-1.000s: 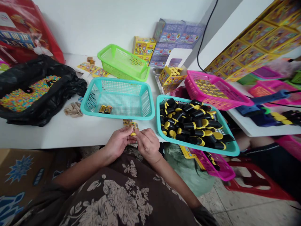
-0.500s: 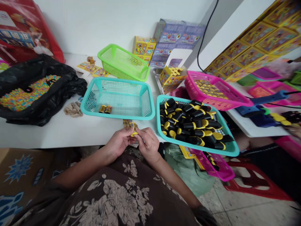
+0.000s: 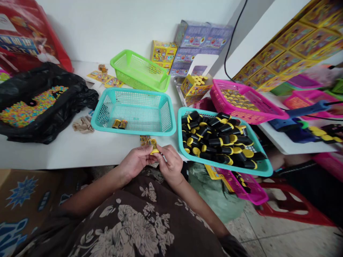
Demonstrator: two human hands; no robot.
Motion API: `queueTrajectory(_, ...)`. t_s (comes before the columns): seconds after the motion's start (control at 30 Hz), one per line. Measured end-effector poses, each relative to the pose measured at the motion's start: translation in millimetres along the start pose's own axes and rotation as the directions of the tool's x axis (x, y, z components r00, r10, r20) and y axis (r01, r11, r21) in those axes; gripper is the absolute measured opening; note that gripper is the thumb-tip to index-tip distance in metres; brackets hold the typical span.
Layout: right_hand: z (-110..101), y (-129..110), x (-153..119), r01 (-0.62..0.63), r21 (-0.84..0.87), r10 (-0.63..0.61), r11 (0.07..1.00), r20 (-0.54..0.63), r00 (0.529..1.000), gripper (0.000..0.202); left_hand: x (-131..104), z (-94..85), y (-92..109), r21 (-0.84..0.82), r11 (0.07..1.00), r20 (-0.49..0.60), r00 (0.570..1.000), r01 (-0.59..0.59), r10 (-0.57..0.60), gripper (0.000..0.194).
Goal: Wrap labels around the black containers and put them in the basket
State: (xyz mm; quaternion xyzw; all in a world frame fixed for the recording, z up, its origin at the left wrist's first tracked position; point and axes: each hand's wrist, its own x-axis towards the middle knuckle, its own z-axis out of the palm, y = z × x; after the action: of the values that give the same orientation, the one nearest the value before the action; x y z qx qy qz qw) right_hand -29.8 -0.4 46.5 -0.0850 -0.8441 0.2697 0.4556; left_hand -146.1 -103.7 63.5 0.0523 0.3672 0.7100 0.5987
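Note:
Between the fingertips of my left hand (image 3: 136, 161) and my right hand (image 3: 170, 162) is a small yellow-capped bottle (image 3: 153, 145) with a printed sleeve. Fingers of both hands are closed on it, and they partly cover it. Just behind, a few printed sleeves (image 3: 144, 139) lie on the table at the near rim of a teal basket (image 3: 134, 132). Inside that basket are two small labelled bottles (image 3: 119, 124). To the right, a second teal basket (image 3: 268, 171) holds many black bottles with yellow caps (image 3: 217, 142).
A black bag (image 3: 34, 132) of colourful candy-like pieces stands left, beside a crumpled cloth (image 3: 83, 125). Behind are a green basket (image 3: 139, 80), yellow boxes (image 3: 164, 53) and purple boxes (image 3: 193, 35). A pink basket (image 3: 268, 116) of bottles sits back right. Someone's dark-clothed leg (image 3: 308, 178) shows right.
My hands stay almost in place. The small bottle has tipped a little between my fingers, so more of its printed side shows.

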Motion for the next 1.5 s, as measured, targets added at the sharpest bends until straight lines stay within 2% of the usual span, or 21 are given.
queueTrajectory(0.27, 2.1, 3.5, -0.1, 0.064, 0.001, -0.064, 0.998, -0.039, 0.997, 0.022, -0.1, -2.7, -6.3, -0.007, 1.0, 0.006, 1.0, -0.004, 0.004, 0.02)
queueTrajectory(0.37, 2.7, 2.1, -0.7, 0.016, 0.074, -0.011, 0.997, -0.057, 0.998, 0.018, -1.0, -2.8, -5.8, -0.001, 1.0, 0.014, 1.0, 0.004, -0.004, 0.02)
queueTrajectory(0.5, 4.4, 1.0, -0.4, -0.127, 0.216, 0.14, 0.968, -0.049, 0.989, 0.011, -0.5, -2.4, -2.0, -0.019, 0.999, 0.017, 0.999, 0.042, -0.042, 0.024)
queueTrajectory(0.6, 5.2, 0.9, 0.5, -0.177, 0.205, 0.186, 0.963, -0.026, 0.982, 0.01, 1.8, -2.7, 0.5, -0.046, 0.996, -0.031, 0.997, 0.071, -0.073, 0.025)
queueTrajectory(0.73, 4.7, 1.9, 0.3, -0.056, 0.089, 0.052, 0.994, 0.046, 0.998, 0.025, 3.4, -3.4, -0.2, -0.048, 0.998, -0.081, 0.996, -0.034, 0.03, 0.017)
queueTrajectory(0.8, 4.4, 2.7, 0.2, -0.007, 0.081, 0.002, 0.997, 0.062, 0.998, 0.029, 3.3, -4.4, -1.1, -0.053, 0.997, -0.079, 0.996, -0.052, 0.047, 0.021)
queueTrajectory(0.9, 4.6, 3.5, 0.7, -0.005, 0.118, 0.002, 0.993, 0.025, 1.0, 0.03, 3.4, -7.0, -2.6, -0.065, 0.997, -0.073, 0.997, -0.031, 0.026, 0.026)
queueTrajectory(1.0, 5.2, 4.3, 0.2, 0.003, 0.136, -0.005, 0.991, 0.019, 1.0, 0.028, 4.6, -8.6, -5.3, -0.076, 0.997, -0.082, 0.996, -0.032, 0.025, 0.018)
queueTrajectory(1.2, 5.9, 6.7, -4.9, 0.004, 0.044, -0.004, 0.999, -0.01, 1.0, 0.018, 6.1, -5.4, -8.6, -0.039, 0.999, -0.1, 0.995, 0.023, -0.027, 0.021)
queueTrajectory(1.4, 5.1, 6.0, -3.5, 0.021, 0.042, -0.024, 0.999, 0.072, 0.997, 0.025, 6.1, -3.7, -6.4, 0.009, 1.0, -0.1, 0.995, -0.011, 0.012, 0.027)
queueTrajectory(1.5, 4.9, 7.1, -5.7, 0.036, 0.054, -0.042, 0.998, 0.098, 0.994, 0.024, 4.8, -2.1, -8.6, 0.088, 0.996, -0.109, 0.993, -0.028, 0.037, 0.035)
